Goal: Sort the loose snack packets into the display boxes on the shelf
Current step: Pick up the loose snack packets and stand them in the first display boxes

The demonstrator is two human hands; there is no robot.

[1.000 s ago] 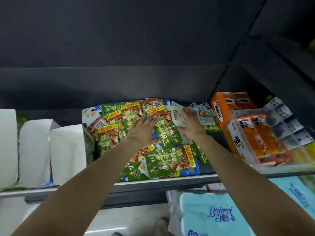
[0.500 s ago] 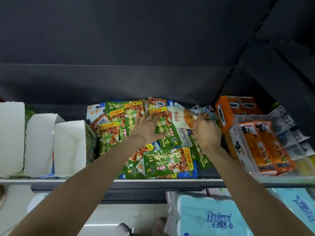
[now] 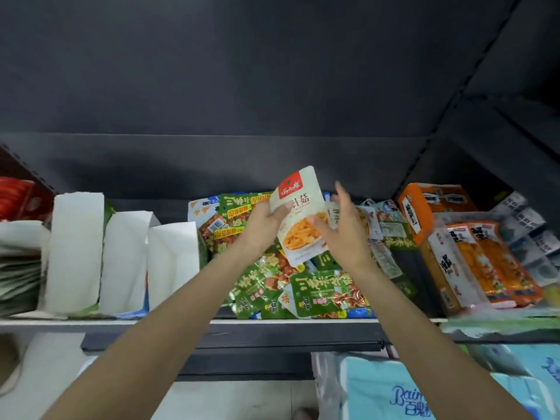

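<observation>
A white snack packet (image 3: 298,213) with a red label and a picture of orange strips is held upright above the pile. My left hand (image 3: 263,219) grips its left edge with the thumb across the front. My right hand (image 3: 342,225) touches its right side, thumb on the front and fingers straight behind. Under both hands lies a heap of loose green packets (image 3: 321,292) on the shelf. White display boxes (image 3: 169,262) stand to the left. An orange display box (image 3: 421,213) stands to the right.
Orange packets in clear wrap (image 3: 485,265) lie at the right, grey-white packets (image 3: 527,228) behind them. The shelf's front edge (image 3: 236,324) runs across the view. Blue tissue packs (image 3: 403,392) sit below at right. The dark back wall is close behind.
Both hands left the pile and lifted the white packet up from among the green ones; my left hand now grips it. The camera view shifted slightly.
</observation>
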